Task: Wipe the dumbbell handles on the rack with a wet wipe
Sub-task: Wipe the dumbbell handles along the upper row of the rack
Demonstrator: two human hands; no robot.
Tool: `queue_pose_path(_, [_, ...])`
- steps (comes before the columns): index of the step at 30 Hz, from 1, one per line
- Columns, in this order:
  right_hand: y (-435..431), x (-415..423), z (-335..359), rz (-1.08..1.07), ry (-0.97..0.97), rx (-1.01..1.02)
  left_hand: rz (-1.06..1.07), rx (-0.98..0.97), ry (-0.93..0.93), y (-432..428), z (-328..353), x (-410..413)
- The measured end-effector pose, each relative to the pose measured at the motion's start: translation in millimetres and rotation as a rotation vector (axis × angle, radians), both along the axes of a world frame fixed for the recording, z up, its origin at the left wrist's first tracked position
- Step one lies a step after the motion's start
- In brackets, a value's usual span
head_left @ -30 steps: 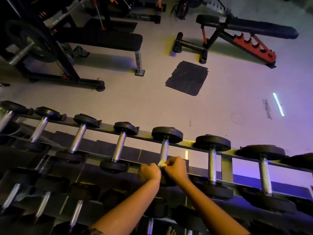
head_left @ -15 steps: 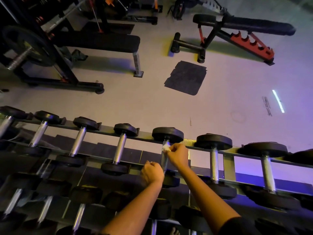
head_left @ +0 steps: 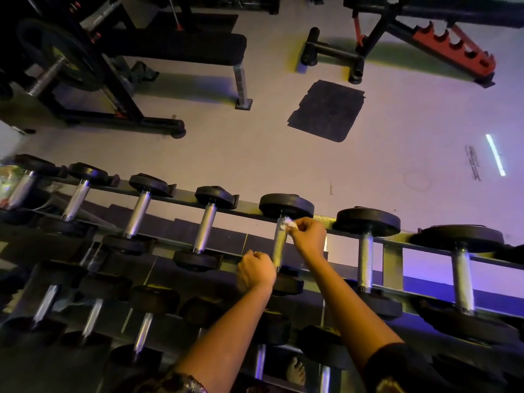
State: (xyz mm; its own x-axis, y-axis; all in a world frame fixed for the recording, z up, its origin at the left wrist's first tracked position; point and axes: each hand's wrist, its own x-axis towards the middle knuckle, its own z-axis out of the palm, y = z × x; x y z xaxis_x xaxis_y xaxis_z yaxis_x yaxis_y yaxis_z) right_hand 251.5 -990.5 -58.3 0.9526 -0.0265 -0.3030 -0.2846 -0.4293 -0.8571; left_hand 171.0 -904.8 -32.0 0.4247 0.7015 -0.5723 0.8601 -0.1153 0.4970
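A row of black dumbbells with knurled chrome handles lies across the top tier of the rack (head_left: 392,260). My right hand (head_left: 309,236) pinches a small white wet wipe (head_left: 287,223) against the far end of one chrome handle (head_left: 279,248), just under that dumbbell's far black head (head_left: 286,206). My left hand (head_left: 255,272) is curled into a fist beside the near end of the same handle, by the near head; whether it holds anything cannot be told.
More dumbbells fill the lower tier (head_left: 141,336). Beyond the rack lies grey floor with a dark mat patch (head_left: 326,110), a flat bench (head_left: 175,46), a plate-loaded barbell stand (head_left: 65,58) and a red-and-black incline bench (head_left: 453,49). A bare foot (head_left: 296,371) shows below.
My right hand has slid the wipe up the handle from its near end to its far end. My left hand stayed by the near head.
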Motion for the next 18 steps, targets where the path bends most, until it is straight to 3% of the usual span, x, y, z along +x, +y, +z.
queue_pose_path(6, [-8, -36, -8, 0.219, 0.084, -0.068, 0.026, 0.027, -0.019, -1, -6, -1])
queue_pose_path(12, [-17, -48, -13, 0.295, 0.153, -0.102, 0.047, 0.057, -0.022, -1, -4, -2])
queue_pose_path(18, [0, -2, 8, 0.01, 0.005, 0.03, 0.029, 0.054, -0.027, 1, -17, -1])
